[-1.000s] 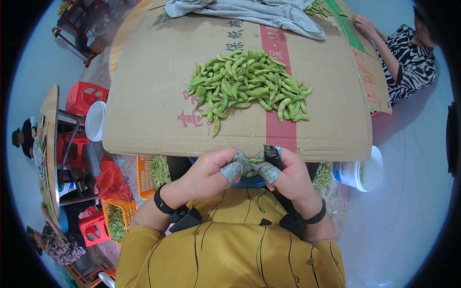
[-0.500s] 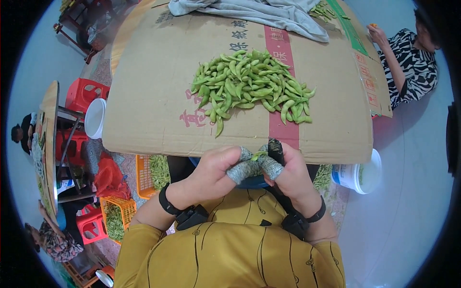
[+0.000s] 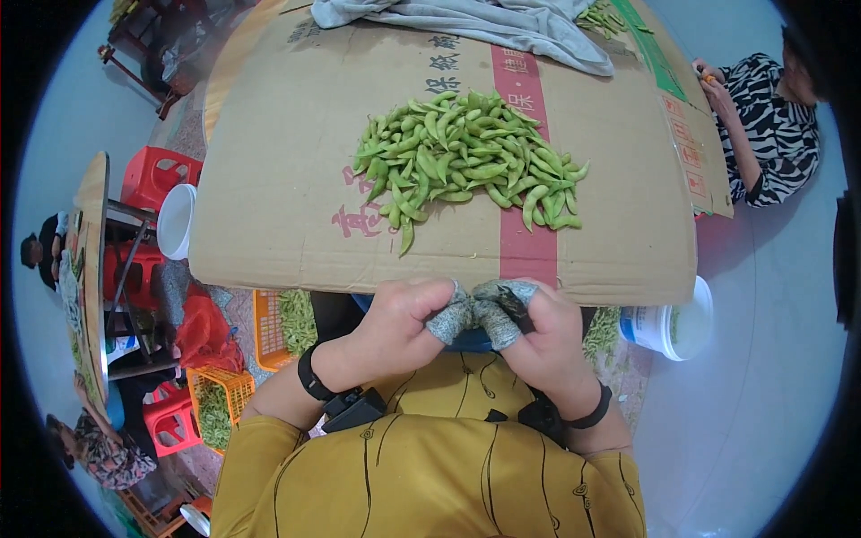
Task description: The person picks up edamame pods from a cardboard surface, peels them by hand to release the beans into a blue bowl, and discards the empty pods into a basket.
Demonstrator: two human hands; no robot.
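Note:
At the near edge of the cardboard, my left hand [image 3: 397, 312] and my right hand [image 3: 541, 325] meet, their fingers closed in a pinch. Grey-green speckled covers wrap the thumbs and fingertips, and a dark strip shows on the right hand's fingers. What is between the fingertips is hidden. Beyond them lies a heap of green soybean pods [image 3: 466, 152], spread on the flattened cardboard [image 3: 287, 161] that covers the table. Beneath my hands, part of a blue container [image 3: 471, 341] shows.
A grey cloth [image 3: 484, 22] lies at the table's far side. White buckets [image 3: 686, 318] stand right and left. Orange crates [image 3: 269, 332] of green pods, a red bag [image 3: 208, 334] and red stools [image 3: 157, 177] are at left. A person in a patterned shirt [image 3: 776, 125] sits at right.
The green pod that showed between my fingertips is now out of sight. My right fingers have turned inward against the left ones. The person at right has brought both hands together.

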